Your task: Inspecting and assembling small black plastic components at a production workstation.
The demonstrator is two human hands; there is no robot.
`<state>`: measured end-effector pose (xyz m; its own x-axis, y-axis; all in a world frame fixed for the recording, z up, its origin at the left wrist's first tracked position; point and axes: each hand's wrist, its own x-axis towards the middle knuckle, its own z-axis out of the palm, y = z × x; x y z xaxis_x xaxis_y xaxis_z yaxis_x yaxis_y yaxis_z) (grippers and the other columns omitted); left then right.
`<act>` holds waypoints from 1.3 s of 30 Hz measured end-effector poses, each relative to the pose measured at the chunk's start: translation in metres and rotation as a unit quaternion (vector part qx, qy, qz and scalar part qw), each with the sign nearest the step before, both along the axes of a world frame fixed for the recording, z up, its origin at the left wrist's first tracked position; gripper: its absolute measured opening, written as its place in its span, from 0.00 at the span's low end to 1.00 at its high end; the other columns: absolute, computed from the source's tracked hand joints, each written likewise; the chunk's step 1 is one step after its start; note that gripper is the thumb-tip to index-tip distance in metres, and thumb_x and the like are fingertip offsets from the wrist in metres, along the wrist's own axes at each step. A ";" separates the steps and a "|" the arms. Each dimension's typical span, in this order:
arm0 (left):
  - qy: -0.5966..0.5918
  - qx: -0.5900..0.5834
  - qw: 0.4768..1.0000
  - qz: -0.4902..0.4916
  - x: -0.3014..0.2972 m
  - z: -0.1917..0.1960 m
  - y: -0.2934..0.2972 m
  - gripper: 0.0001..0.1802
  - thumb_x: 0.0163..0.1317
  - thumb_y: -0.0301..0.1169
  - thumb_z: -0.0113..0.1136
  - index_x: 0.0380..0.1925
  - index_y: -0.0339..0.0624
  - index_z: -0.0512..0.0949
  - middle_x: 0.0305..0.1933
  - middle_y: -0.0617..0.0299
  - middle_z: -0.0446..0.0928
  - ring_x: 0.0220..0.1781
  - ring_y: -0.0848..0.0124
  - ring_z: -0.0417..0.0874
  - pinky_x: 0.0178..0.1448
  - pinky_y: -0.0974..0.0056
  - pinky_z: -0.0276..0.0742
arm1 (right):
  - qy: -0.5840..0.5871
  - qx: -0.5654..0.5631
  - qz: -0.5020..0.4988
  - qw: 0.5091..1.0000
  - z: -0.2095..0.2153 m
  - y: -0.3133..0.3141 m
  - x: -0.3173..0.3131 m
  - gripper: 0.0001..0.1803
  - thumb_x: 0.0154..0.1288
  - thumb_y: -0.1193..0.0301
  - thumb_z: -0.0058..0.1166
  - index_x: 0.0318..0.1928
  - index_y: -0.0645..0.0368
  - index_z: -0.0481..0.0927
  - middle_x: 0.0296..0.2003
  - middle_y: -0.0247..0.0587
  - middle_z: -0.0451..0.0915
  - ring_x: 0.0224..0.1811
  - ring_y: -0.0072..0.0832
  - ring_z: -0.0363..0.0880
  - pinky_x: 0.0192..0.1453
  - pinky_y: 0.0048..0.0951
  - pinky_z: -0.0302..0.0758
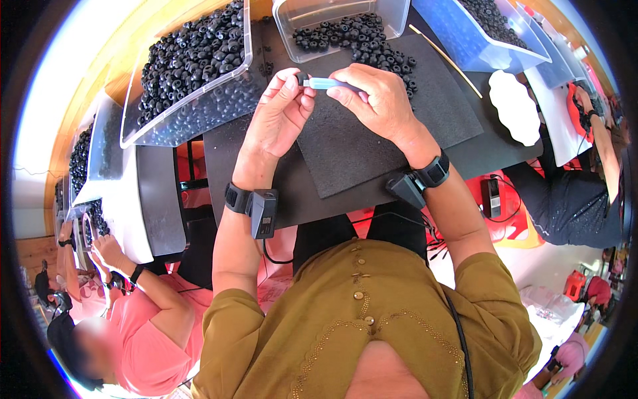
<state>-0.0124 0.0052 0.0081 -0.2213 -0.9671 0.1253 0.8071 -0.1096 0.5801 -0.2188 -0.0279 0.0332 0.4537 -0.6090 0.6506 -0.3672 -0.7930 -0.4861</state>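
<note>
Over the dark table, my left hand (pixel 284 110) pinches a small black ring-shaped part (pixel 302 78) between thumb and fingertips. My right hand (pixel 380 100) is closed round a slim tool with a pale blue, translucent front (pixel 321 83) and a darker shaft. The tool's tip meets the black part or lies right against it; which of the two, I cannot tell. Beyond my hands, a loose heap of the same black parts (pixel 382 56) spills from a clear tub (pixel 284 26) onto a dark grey mat (pixel 372 149).
A large clear bin (pixel 189 106) full of black parts stands at the left, a blue bin (pixel 505 56) at the far right. On the right lie a thin wooden stick (pixel 446 61) and a white oval piece (pixel 514 108). Other people work at both sides.
</note>
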 end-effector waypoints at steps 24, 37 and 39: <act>-0.073 -0.023 0.997 -0.005 -0.015 0.007 0.007 0.04 0.70 0.27 0.58 0.42 0.40 0.78 0.43 0.60 0.81 0.43 0.73 0.82 0.49 0.72 0.82 | -0.214 0.306 0.131 0.918 -0.005 -0.005 0.005 0.17 0.71 0.58 0.58 0.42 0.61 0.81 0.29 0.28 0.78 0.32 0.13 0.74 0.35 0.19 0.70; -0.515 -0.169 0.735 0.407 0.052 0.119 0.002 0.05 0.66 0.25 0.63 0.40 0.36 0.81 0.42 0.57 0.83 0.39 0.73 0.83 0.47 0.69 0.80 | -0.270 0.203 0.027 0.941 -0.002 -0.006 -0.001 0.12 0.64 0.63 0.66 0.39 0.59 0.83 0.25 0.23 0.75 0.27 0.11 0.67 0.31 0.19 0.66; -0.565 -0.176 0.670 0.449 0.079 0.140 -0.015 0.11 0.64 0.26 0.66 0.45 0.34 0.81 0.42 0.57 0.84 0.42 0.72 0.83 0.49 0.70 0.79 | -0.342 0.182 -0.009 0.922 -0.002 -0.015 -0.005 0.09 0.68 0.66 0.63 0.39 0.59 0.82 0.26 0.22 0.74 0.27 0.09 0.67 0.31 0.17 0.65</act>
<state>0.0667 -0.0102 0.1480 0.2838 -0.7290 0.6229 -0.5197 0.4290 0.7388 -0.2238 -0.0428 0.0307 0.0014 -0.8472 0.5312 0.1117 -0.5278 -0.8420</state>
